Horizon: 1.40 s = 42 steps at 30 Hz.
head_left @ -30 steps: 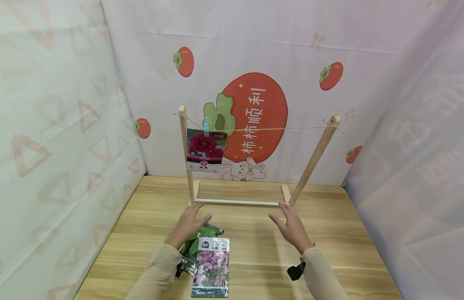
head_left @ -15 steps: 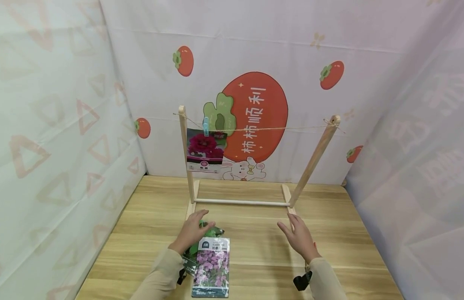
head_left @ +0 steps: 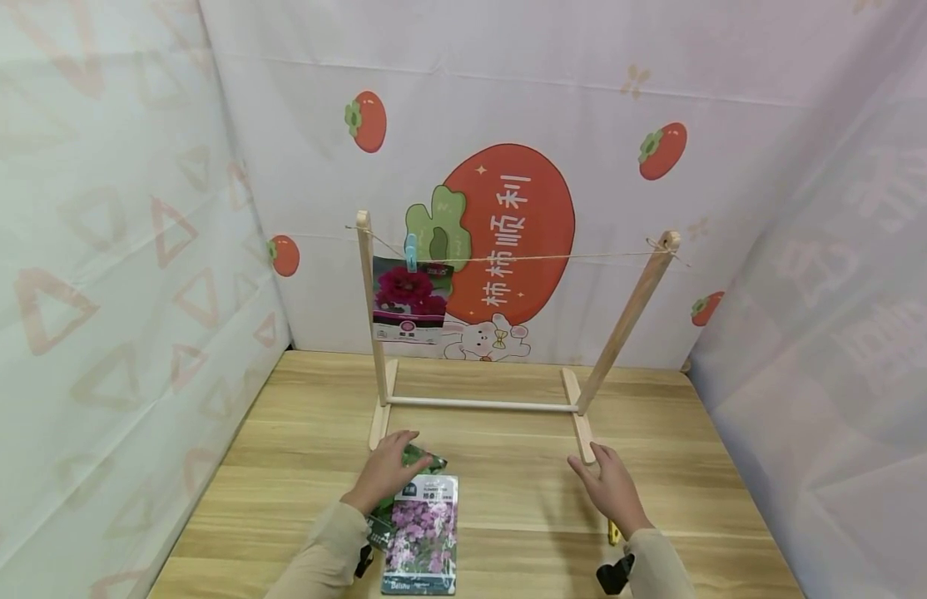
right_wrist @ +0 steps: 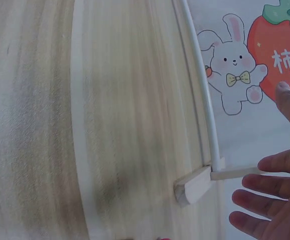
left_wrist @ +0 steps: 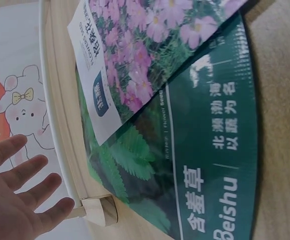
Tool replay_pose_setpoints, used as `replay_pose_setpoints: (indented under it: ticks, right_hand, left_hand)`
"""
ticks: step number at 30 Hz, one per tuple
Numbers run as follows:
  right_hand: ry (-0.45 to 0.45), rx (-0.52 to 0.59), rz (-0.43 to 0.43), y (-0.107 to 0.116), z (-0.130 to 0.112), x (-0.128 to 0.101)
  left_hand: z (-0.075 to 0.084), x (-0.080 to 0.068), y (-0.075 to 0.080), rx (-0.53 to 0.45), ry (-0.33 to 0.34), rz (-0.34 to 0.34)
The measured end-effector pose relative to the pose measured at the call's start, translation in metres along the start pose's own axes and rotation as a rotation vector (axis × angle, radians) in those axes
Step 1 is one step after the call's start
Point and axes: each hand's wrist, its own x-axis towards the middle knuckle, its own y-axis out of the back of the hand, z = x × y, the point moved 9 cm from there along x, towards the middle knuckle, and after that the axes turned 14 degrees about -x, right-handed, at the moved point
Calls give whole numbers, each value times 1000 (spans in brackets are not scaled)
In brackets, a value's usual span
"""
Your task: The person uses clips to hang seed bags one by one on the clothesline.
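My left hand (head_left: 387, 474) hovers with spread fingers over two seed packets at the front left, holding nothing. The upper packet, with pink flowers (head_left: 422, 532), partly covers a green-leaf packet (left_wrist: 134, 155). My right hand (head_left: 613, 491) is likewise empty, its fingers relaxed, close to the front end of the stand's right foot (head_left: 581, 428). Behind both hands stands a wooden frame with a string (head_left: 538, 258) between its posts. A blue clip (head_left: 412, 254) pins a magenta-flower seed packet (head_left: 408, 295) to the string near the left post.
A small yellow object (head_left: 614, 532) shows on the table, partly hidden by my right hand. The stand's white crossbar (head_left: 482, 404) runs low between its feet. A printed cloth backdrop (head_left: 583, 100) rises behind the wooden table (head_left: 508, 491), with cloth at both sides too.
Both hands have drawn back toward me from the stand's base, the right one also moving rightward. The stand's feet and the yellow object have come into view. The packets stay put.
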Motion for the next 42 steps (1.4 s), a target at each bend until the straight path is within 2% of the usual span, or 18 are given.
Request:
replay_pose_setpoints:
  ticks: [12, 19, 29, 34, 37, 42]
  right_hand:
    - [-69, -93, -83, -12, 19, -8]
    - [-120, -148, -106, -13, 30, -12]
    - [-165, -199, -100, -15, 46, -17]
    - [-217, -200, -144, -20, 55, -21]
    - [-247, -205, -162, -21, 61, -23]
    - [-270, -227, -138, -17, 67, -26]
  left_hand:
    - [-5, -7, -6, 52, 31, -13]
    - [-3, -9, -10, 92, -3, -24]
    - [-14, -9, -19, 147, 55, -84]
    - [-18, -10, -21, 178, 75, -115]
    - [-18, -11, -22, 183, 63, -117]
    - [-16, -11, -22, 176, 46, -108]
